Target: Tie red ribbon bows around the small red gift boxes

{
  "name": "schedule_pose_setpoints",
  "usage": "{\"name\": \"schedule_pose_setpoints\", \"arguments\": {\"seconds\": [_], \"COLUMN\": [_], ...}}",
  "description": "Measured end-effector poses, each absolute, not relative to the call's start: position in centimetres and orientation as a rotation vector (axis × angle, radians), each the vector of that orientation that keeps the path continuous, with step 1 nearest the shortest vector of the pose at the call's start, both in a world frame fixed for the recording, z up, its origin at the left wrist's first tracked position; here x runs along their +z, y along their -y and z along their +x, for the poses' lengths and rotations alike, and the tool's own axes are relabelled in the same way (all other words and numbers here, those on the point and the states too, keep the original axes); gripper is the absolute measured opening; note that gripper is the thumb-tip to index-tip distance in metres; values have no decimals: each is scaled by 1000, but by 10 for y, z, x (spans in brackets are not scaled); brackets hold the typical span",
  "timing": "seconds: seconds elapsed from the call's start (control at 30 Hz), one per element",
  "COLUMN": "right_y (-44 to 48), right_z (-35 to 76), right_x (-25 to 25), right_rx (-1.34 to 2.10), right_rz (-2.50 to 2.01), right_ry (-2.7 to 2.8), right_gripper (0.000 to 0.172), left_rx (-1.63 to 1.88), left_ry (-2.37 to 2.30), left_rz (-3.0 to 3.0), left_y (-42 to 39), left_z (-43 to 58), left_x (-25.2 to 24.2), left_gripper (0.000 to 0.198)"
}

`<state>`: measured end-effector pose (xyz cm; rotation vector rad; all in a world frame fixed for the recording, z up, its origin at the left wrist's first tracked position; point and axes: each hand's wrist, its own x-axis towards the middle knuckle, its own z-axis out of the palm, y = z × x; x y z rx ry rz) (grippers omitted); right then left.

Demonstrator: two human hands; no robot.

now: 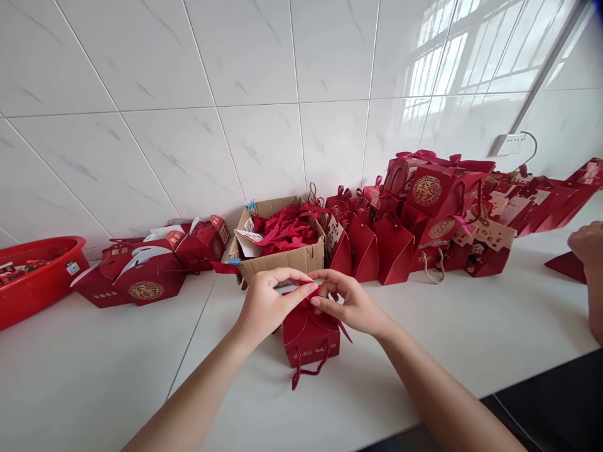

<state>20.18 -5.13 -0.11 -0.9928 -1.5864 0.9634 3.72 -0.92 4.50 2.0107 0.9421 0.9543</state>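
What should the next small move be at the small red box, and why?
Probably pull the pinched piece snug and press the top shut. The left hand and right hand meet fingertip to fingertip over the top of the box, so the work there looks unfinished. The box stands upright on the counter, and its rope handle hangs loose in front.

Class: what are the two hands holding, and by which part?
Left hand and right hand pinch the small red gift box at its top closure.

Head-worn, forward-down, close over counter
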Motion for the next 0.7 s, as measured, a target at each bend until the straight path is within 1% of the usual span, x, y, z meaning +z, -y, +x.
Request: {"name": "schedule_pose_setpoints", "arguments": {"seconds": [0.07, 0.17, 0.27, 0.37, 0.47, 0.53, 0.7], "right_y": [50, 48, 46, 46, 47, 49, 49], "right_z": [201, 200, 200, 201, 201, 201, 202], "right_x": [-3, -9, -13, -14, -14, -14, -16], "right_rx": [872, 827, 950, 1076, 1109, 1089, 1100], "right_rz": [-1008, -948, -863, -818, -803, -798, -743], "right_ry": [1621, 1569, 1528, 1512, 1539, 1574, 1587], "right_gripper": [14, 16, 13, 16, 17, 18, 19], "left_rx": [982, 1067, 1068, 912, 705, 633, 650], "left_ry": [-921, -985, -1156, -1276, -1164, -1075, -974], "left_rz": [2009, 1898, 1775, 1686, 1584, 1561, 1571], "left_y": [11, 14, 13, 9, 5, 4, 5], "left_z": [38, 34, 21, 4, -6, -6, -3], "left_x": [44, 38, 22, 4, -9, -13, -13], "left_gripper": [15, 20, 27, 33, 35, 38, 40]}}
